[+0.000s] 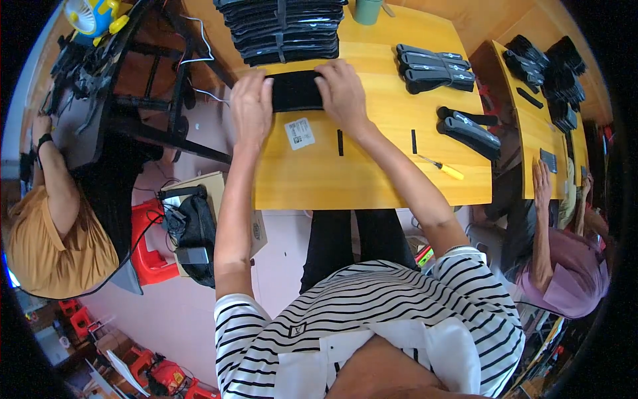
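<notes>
Both my hands are over the far part of the yellow tabletop [312,186], one at each end of a black rectangular fabric piece [297,91]. My left hand [252,105] grips its left end, with the thumb along the edge. At the right end, my right hand [343,93] has its thumb on top and its fingers curled beyond. Just behind rises a tall stack of similar black pieces [279,33], bound with a dark strap. On the near side lie a white printed label sheet [300,133] and a short black strip [340,142].
Rolled grey-black straps [435,68] lie in a bundle at the right, more [469,133] nearer. A yellow-handled screwdriver [450,171] and another black strip [413,141] are close to my right forearm. A green cup [367,11] stands at the back. People work at both sides.
</notes>
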### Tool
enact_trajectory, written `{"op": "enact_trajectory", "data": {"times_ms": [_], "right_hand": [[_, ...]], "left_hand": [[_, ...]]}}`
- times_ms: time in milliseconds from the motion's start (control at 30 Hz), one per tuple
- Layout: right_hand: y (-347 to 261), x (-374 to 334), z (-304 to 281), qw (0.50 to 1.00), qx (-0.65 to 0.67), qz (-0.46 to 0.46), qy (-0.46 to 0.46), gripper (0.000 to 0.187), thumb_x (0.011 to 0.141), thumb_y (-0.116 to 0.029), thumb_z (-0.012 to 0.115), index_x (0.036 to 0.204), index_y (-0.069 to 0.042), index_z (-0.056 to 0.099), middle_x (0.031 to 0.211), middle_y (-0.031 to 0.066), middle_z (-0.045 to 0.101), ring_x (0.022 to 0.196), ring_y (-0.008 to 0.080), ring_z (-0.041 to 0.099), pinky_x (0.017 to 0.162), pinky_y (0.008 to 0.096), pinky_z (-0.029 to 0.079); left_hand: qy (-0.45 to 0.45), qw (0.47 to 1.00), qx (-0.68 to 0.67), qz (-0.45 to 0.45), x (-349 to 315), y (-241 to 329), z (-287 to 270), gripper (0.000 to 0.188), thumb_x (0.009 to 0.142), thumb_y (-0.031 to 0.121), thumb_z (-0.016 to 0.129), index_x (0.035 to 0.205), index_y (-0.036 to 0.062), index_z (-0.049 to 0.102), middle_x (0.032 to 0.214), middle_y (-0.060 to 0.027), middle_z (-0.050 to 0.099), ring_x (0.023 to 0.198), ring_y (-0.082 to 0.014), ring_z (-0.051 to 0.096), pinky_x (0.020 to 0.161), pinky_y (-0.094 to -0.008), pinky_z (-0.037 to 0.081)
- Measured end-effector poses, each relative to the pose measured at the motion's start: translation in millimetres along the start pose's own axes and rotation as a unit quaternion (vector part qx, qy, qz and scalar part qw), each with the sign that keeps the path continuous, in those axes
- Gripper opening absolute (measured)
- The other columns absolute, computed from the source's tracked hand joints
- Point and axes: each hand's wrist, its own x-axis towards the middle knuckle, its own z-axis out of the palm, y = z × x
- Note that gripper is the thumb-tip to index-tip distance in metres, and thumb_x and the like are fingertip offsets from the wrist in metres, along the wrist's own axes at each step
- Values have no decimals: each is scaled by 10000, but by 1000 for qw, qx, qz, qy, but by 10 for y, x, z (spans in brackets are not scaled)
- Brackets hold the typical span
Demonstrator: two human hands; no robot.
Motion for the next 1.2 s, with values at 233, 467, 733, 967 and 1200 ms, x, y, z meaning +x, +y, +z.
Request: {"op": "enact_trajectory", "data": {"times_ms": [233, 467, 733, 967, 1200], "right_hand": [[73, -94, 212, 979, -162, -83, -86, 427, 846, -294, 529, 1221, -98, 469, 1246, 129, 450, 1191, 293, 396, 977, 473, 312], [218, -199, 316, 979, -162, -80, -91, 449, 850, -345, 504, 1231, -112, 464, 1210, 128, 482, 1167, 298, 413, 976, 439, 307], [283, -187, 317, 979, -155, -85, -106, 450, 859, -391, 448, 1218, -119, 455, 1157, 114, 504, 1130, 275, 436, 928, 507, 324], [265, -277, 23, 987, -118, -70, -81, 424, 849, -331, 512, 1206, -106, 474, 1211, 122, 471, 1157, 280, 409, 937, 505, 317], [538, -794, -1456, 992, -123, 16, 8, 234, 688, -80, 631, 919, -52, 608, 974, 122, 551, 940, 290, 521, 826, 393, 411]], "left_hand": [[-102, 972, 191, 92, -76, -16, 309, 437, 856, 368, 499, 1229, 139, 498, 1247, -84, 493, 1199, -279, 399, 992, -576, 203], [-125, 966, 206, 92, -97, -102, 444, 455, 847, 393, 504, 1241, 166, 483, 1226, -65, 504, 1175, -256, 419, 983, -572, 217], [-159, 947, 261, 95, -97, -67, 439, 442, 872, 399, 458, 1262, 192, 450, 1202, -30, 506, 1160, -206, 426, 970, -541, 262], [-190, 946, 255, 66, -100, 75, 465, 427, 900, 375, 422, 1286, 194, 420, 1221, -28, 467, 1195, -198, 381, 995, -557, 224], [-231, 942, 243, 21, -32, 57, 334, 448, 911, 377, 401, 1311, 176, 399, 1334, -73, 391, 1269, -259, 311, 1026, -569, 160]]}}
